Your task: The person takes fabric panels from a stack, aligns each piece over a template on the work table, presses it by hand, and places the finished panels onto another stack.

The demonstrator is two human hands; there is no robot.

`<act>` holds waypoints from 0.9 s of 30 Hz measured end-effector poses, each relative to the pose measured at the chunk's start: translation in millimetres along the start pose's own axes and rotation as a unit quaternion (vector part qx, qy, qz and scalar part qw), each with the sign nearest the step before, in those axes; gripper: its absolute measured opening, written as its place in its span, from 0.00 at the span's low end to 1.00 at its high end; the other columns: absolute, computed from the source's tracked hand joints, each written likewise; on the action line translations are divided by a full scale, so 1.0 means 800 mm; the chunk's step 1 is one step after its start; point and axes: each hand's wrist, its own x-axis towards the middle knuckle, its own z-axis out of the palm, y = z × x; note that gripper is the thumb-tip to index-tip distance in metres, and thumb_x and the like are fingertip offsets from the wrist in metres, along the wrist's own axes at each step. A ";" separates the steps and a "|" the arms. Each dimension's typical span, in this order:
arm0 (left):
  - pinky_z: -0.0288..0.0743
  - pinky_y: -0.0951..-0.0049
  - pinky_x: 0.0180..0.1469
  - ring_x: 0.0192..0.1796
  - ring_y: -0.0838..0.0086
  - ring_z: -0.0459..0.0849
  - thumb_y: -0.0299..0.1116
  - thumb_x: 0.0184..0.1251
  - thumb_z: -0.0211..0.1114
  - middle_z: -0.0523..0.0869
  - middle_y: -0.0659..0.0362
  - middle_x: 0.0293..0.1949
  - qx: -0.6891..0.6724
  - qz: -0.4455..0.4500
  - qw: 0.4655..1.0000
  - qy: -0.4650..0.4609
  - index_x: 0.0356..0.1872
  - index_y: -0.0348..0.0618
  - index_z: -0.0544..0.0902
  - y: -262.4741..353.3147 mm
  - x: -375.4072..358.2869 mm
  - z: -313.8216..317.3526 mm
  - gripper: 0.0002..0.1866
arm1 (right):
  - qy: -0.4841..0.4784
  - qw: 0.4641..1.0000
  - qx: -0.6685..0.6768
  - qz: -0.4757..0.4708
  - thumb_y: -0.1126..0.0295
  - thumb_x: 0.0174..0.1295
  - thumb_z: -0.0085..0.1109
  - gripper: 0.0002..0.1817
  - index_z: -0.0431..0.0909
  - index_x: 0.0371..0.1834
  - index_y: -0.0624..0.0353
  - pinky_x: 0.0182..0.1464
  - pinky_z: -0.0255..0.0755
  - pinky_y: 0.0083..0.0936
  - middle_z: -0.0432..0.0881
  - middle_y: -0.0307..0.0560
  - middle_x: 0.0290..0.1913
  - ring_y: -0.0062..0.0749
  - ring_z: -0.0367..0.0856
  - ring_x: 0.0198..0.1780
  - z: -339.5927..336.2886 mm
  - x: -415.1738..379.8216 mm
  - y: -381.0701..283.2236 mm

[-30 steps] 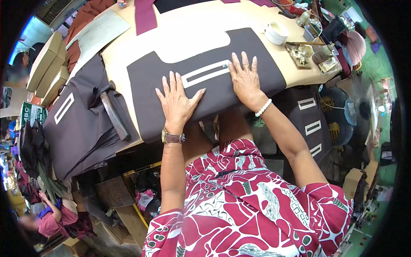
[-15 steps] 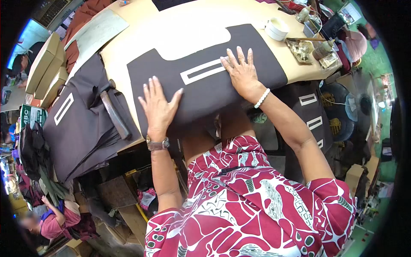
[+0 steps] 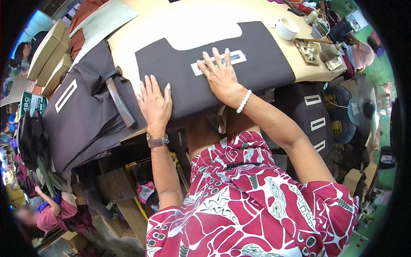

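A dark fabric panel [image 3: 265, 55] with a curved cut-out along its far edge lies flat over the table's near edge. On it is a white rectangular strip frame [image 3: 240, 56]. My right hand [image 3: 220, 78] rests with fingers spread over the left and middle part of that frame, partly hiding it. My left hand [image 3: 155, 103], also spread, lies flat on the panel's left side, near its edge. Neither hand grips anything. To the left, a hammer [image 3: 117, 100] lies on a pile of dark fabric pieces [image 3: 85, 115], whose top piece bears another white rectangle [image 3: 66, 96].
A roll of white tape [image 3: 287, 28] stands at the back right, beside a tray of glue-like residue [image 3: 307, 51] and a bottle [image 3: 329, 52]. More dark panels [image 3: 299, 107] hang at right. Cardboard boxes [image 3: 47, 51] stand at left; another person [image 3: 53, 212] is at lower left.
My right hand has slid left along the white frame, from its right end towards its left. My left hand has its fingers closer together. The view has shifted slightly.
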 end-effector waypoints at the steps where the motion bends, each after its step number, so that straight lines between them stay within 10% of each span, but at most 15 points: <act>1: 0.51 0.47 0.67 0.68 0.52 0.60 0.49 0.69 0.49 0.65 0.46 0.66 0.001 0.001 1.000 0.001 0.63 0.34 0.66 0.000 0.000 0.000 0.31 | 0.014 1.000 -0.002 -0.002 0.64 0.63 0.45 0.32 0.52 0.72 0.50 0.69 0.30 0.63 0.49 0.49 0.73 0.54 0.42 0.74 -0.001 0.001 -0.005; 10: 0.55 0.50 0.66 0.67 0.54 0.62 0.48 0.70 0.47 0.66 0.49 0.65 0.041 0.004 0.999 -0.008 0.63 0.37 0.67 0.000 0.001 0.004 0.28 | 0.016 0.982 0.169 -0.083 0.73 0.60 0.44 0.33 0.56 0.70 0.38 0.67 0.38 0.64 0.50 0.50 0.73 0.55 0.46 0.73 -0.004 -0.003 0.016; 13: 0.61 0.53 0.63 0.63 0.54 0.67 0.45 0.69 0.50 0.70 0.48 0.62 0.005 0.013 1.000 -0.017 0.58 0.36 0.70 -0.013 0.014 -0.004 0.25 | -0.010 0.908 0.393 -0.146 0.86 0.50 0.40 0.35 0.74 0.59 0.38 0.67 0.39 0.65 0.50 0.55 0.73 0.60 0.46 0.72 0.005 -0.002 0.075; 16: 0.69 0.57 0.53 0.55 0.55 0.73 0.46 0.64 0.57 0.76 0.47 0.51 -0.013 -0.040 0.999 0.009 0.49 0.32 0.74 -0.013 0.032 -0.019 0.24 | 0.159 0.890 0.422 0.064 0.79 0.55 0.42 0.27 0.76 0.56 0.41 0.66 0.52 0.49 0.62 0.57 0.67 0.48 0.54 0.70 0.058 -0.005 0.152; 20: 0.71 0.60 0.50 0.51 0.55 0.76 0.45 0.59 0.63 0.79 0.49 0.45 0.025 -0.063 0.995 0.078 0.41 0.33 0.77 -0.025 0.040 0.001 0.21 | 0.058 0.888 0.275 0.365 0.68 0.56 0.52 0.31 0.60 0.65 0.59 0.62 0.57 0.52 0.70 0.60 0.58 0.49 0.66 0.63 0.083 -0.032 0.220; 27: 0.73 0.66 0.35 0.31 0.60 0.82 0.29 0.62 0.60 0.84 0.49 0.32 -0.241 -0.120 0.959 0.084 0.40 0.36 0.76 -0.008 0.071 -0.024 0.09 | 0.191 0.777 0.476 0.365 0.74 0.47 0.58 0.31 0.64 0.59 0.63 0.49 0.73 0.39 0.81 0.62 0.36 0.51 0.81 0.41 0.129 0.002 0.250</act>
